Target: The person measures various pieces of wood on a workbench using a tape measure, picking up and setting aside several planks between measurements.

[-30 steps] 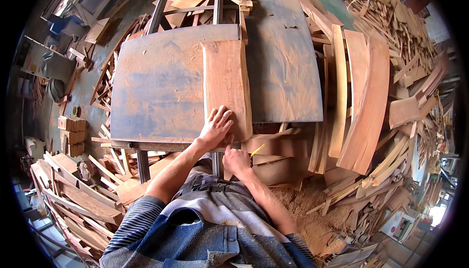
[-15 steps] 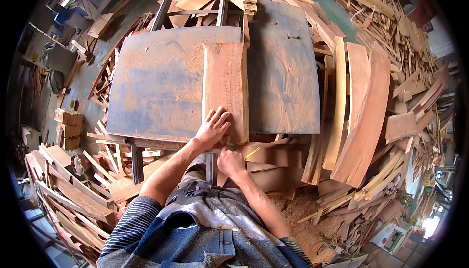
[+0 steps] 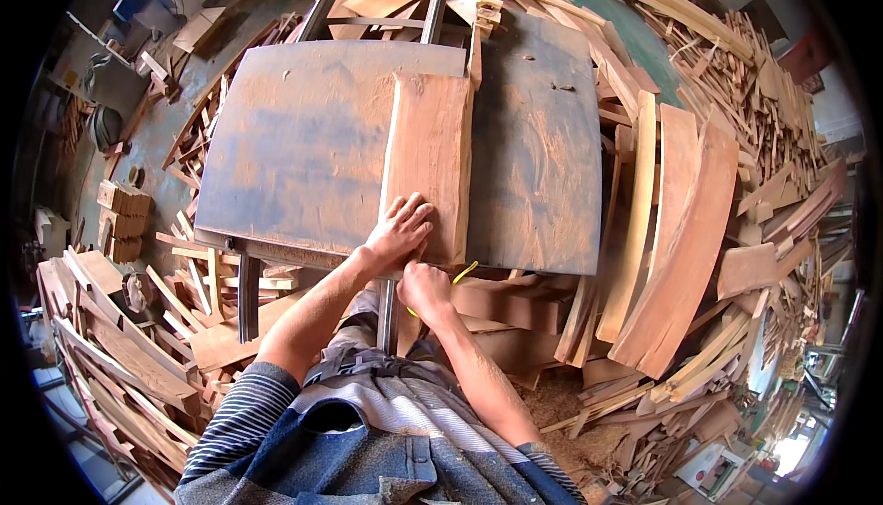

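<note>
A thick reddish plank (image 3: 428,151) with one wavy edge lies lengthwise on the dusty metal table (image 3: 303,137), along the middle gap. My left hand (image 3: 402,226) rests on top of the plank's near end, fingers stretched forward. Just below it, my right hand (image 3: 424,290) is closed like a fist against the plank's near end. A thin yellow strip (image 3: 465,272) sticks out beside the right hand and shows again on its other side. What the closed fingers hold is hidden.
Right of the gap lies a second metal table panel (image 3: 533,155). Long curved boards (image 3: 685,247) lean at its right side. Offcuts (image 3: 129,330) are heaped at the left, and more wood scraps (image 3: 736,109) at the far right. Sawdust (image 3: 566,422) covers the floor at the lower right.
The view has shifted and turned slightly. Both hands keep their places at the plank's near end. More of the yellow strip shows by the right hand.
</note>
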Demonstrator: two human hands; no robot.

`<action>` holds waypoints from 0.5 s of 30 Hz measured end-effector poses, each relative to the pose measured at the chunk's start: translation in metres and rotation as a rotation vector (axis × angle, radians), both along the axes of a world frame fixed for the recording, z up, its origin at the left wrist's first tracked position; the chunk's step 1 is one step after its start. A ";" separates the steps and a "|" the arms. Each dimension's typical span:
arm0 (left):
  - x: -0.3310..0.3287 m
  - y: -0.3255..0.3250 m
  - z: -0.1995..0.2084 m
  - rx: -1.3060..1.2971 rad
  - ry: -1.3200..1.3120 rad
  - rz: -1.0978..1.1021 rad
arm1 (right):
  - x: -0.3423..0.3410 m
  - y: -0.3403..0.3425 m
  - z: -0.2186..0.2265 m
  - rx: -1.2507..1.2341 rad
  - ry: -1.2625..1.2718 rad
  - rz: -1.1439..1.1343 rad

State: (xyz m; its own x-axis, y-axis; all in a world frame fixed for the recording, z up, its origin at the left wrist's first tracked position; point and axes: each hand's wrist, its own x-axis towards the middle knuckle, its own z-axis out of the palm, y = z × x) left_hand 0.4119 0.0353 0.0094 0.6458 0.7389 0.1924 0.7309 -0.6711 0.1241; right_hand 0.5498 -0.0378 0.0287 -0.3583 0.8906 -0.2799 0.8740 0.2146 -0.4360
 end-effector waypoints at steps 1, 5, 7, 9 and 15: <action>0.002 0.004 0.003 -0.008 -0.017 -0.004 | 0.001 0.004 0.004 -0.018 -0.002 -0.007; 0.001 0.020 0.001 0.012 -0.031 0.002 | -0.005 0.020 0.009 -0.064 0.008 -0.036; -0.003 0.027 -0.004 0.037 0.004 -0.012 | -0.008 0.024 0.007 -0.074 0.009 -0.066; -0.002 0.033 -0.005 0.078 0.047 -0.025 | -0.008 0.026 0.005 -0.081 -0.004 -0.071; -0.005 0.045 0.002 0.022 0.028 -0.009 | -0.015 0.025 0.021 -0.171 0.020 -0.140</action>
State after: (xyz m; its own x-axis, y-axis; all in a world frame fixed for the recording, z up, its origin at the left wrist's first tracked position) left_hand 0.4067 0.0801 0.0115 0.6582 0.7285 0.1899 0.7275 -0.6804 0.0887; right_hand 0.5348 -0.0130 0.0496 -0.2416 0.8723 -0.4250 0.8808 0.0133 -0.4733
